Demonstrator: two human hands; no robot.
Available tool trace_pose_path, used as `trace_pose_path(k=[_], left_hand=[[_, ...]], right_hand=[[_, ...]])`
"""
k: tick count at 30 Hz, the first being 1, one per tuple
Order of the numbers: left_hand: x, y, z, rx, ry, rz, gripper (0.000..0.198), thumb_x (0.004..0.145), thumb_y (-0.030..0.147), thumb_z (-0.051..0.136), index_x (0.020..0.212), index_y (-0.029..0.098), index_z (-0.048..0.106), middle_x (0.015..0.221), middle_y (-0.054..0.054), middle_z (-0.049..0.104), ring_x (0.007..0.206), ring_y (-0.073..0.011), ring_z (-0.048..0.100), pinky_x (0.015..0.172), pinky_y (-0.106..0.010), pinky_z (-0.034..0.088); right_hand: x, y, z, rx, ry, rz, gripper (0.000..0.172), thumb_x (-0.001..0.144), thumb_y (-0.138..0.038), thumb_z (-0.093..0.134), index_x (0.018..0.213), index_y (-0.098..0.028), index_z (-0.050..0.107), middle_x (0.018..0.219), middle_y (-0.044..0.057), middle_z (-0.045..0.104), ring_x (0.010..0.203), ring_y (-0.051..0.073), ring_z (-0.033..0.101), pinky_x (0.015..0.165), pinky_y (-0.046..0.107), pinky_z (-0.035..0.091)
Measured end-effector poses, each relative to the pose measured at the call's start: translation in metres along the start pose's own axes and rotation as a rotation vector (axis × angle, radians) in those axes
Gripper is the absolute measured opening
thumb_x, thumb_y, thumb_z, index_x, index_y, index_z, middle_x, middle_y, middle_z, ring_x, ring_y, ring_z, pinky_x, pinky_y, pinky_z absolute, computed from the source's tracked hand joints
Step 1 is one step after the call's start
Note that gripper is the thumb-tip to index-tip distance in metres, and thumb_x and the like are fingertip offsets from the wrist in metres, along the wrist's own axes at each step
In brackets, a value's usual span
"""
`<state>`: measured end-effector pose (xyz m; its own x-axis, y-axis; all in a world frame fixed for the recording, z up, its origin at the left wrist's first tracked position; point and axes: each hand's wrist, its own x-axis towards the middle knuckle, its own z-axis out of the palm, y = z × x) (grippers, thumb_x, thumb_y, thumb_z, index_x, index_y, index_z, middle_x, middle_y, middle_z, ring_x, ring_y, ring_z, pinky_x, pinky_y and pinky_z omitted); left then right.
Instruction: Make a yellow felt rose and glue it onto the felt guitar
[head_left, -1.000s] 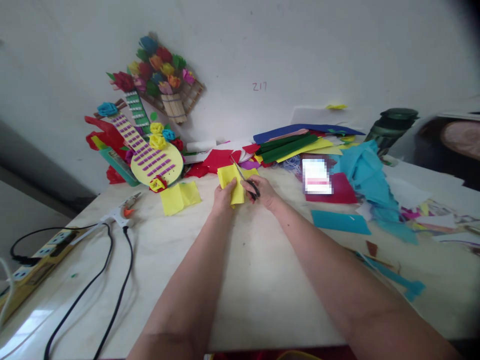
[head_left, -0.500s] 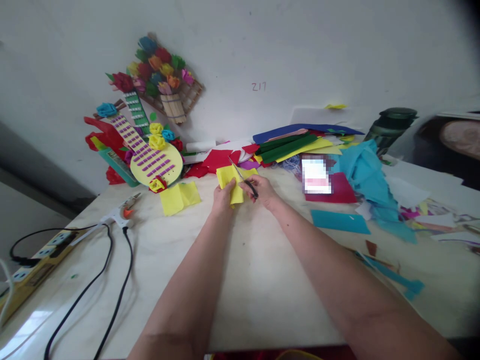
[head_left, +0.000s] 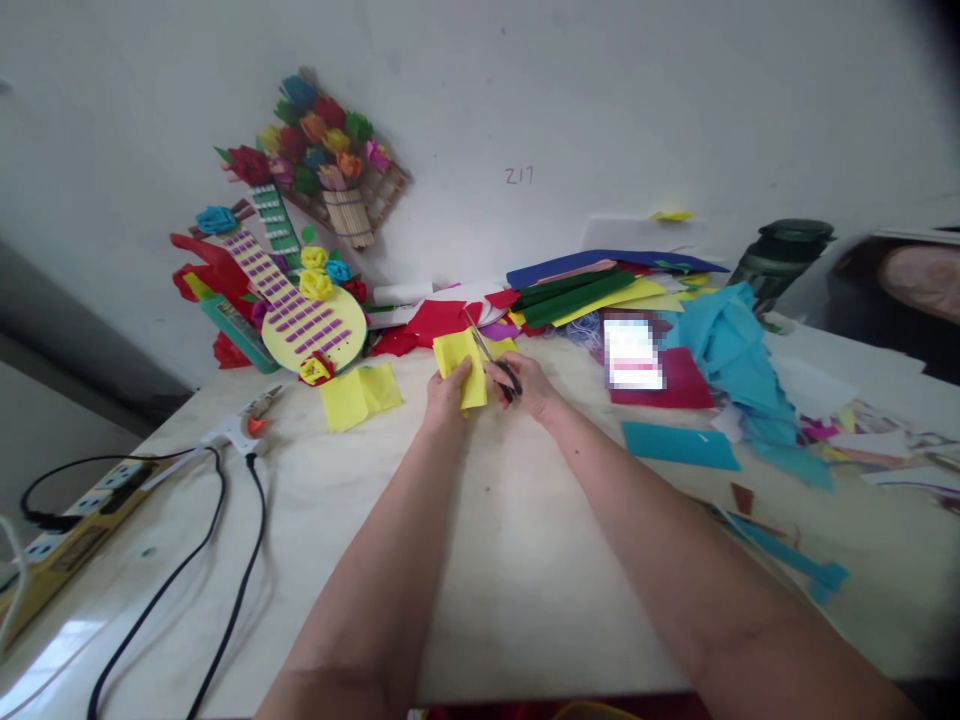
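Note:
Near the middle of the table, my left hand (head_left: 448, 392) pinches a folded piece of yellow paper (head_left: 472, 378) between thumb and fingers. Just to its right, my right hand (head_left: 529, 388) is closed round the black handles of a pair of scissors (head_left: 508, 378). The blades point up and to the left, beside the right edge of the paper. Another bit of yellow shows behind the scissors. A separate creased yellow sheet (head_left: 361, 396) lies flat to the left of my left hand.
A glue gun (head_left: 238, 432) with black cords lies left, near a power strip (head_left: 90, 510). Paper-flower crafts (head_left: 313, 330) lean at the back left. Coloured sheets (head_left: 577, 290) lie along the wall; blue paper (head_left: 679, 444), a lit phone (head_left: 634, 353) and a dark bottle (head_left: 781, 262) are right.
My right hand and the scissors have shifted slightly right, away from the yellow paper, and a gap now shows between them. My left hand stays nearly still.

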<state>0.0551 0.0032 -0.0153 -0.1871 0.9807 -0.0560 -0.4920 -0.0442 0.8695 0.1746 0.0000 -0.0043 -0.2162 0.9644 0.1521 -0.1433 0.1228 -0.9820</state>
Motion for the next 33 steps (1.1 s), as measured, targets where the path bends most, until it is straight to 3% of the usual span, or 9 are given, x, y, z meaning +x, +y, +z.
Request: trace_pose_path(k=[8, 33], left_hand=[[0.0034, -0.0043, -0.0035, -0.023, -0.056, 0.020, 0.040, 0.051, 0.032, 0.074, 0.081, 0.009, 0.059, 0.066, -0.005, 0.062, 0.054, -0.0138, 0.057, 0.051, -0.024, 0.043], [0.0059, -0.0072, -0.0042, 0.005, -0.041, 0.012, 0.038, 0.052, 0.030, 0.073, 0.080, 0.010, 0.058, 0.065, -0.005, 0.062, 0.053, -0.0149, 0.058, 0.052, -0.026, 0.044]], right_hand=[[-0.0017, -0.0018, -0.0011, -0.004, -0.029, 0.011, 0.030, 0.063, -0.040, 0.062, 0.062, -0.018, 0.042, 0.037, -0.007, 0.047, 0.029, 0.008, 0.041, 0.029, 0.018, 0.033], [0.0029, 0.0005, 0.0019, -0.027, 0.064, 0.013, 0.030, 0.056, -0.037, 0.069, 0.066, -0.017, 0.049, 0.036, -0.009, 0.044, 0.029, 0.006, 0.036, 0.027, 0.018, 0.032]])
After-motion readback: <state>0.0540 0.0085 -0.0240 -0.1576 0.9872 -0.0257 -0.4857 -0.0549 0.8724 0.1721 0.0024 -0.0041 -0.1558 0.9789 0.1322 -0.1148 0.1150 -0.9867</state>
